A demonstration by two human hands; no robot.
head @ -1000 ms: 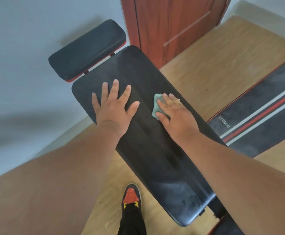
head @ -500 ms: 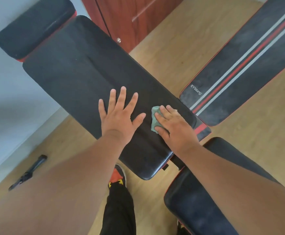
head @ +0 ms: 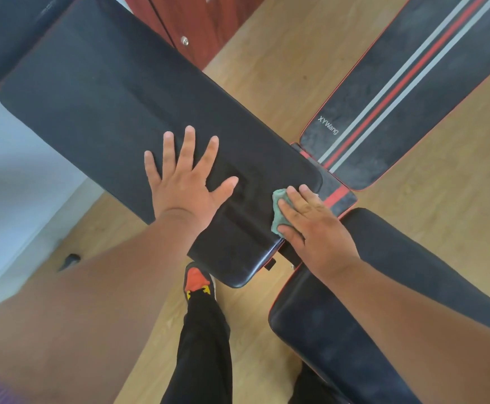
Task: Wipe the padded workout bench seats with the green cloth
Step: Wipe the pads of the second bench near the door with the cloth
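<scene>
Head view looks down on both hands laid on a black padded worktop [head: 98, 91]. Left hand [head: 185, 185] lies flat on the pad with fingers straight and spread, holding nothing. Right hand [head: 310, 220] presses a green cloth [head: 277, 209] onto the near right edge of the same pad; its fingers are extended over the cloth and the thumb lies along the cloth's lower edge, so only a bunched strip of green shows at the fingertips. The two hands are apart, with bare pad between them. Just beyond the right hand the pad ends, and a second black pad [head: 354, 330] starts beside it, running toward the lower right under the right forearm. A smaller black pad [head: 7, 36] sits at the far upper left. On the wooden floor [head: 267, 68] to the upper right lies a dark mat [head: 398, 83] with red and grey stripes and the lettering "XYWang". Below the worktop a black trouser leg [head: 205, 345] ends in a shoe with an orange toe [head: 195, 279]. A brown door [head: 185, 21] stands at the top.
</scene>
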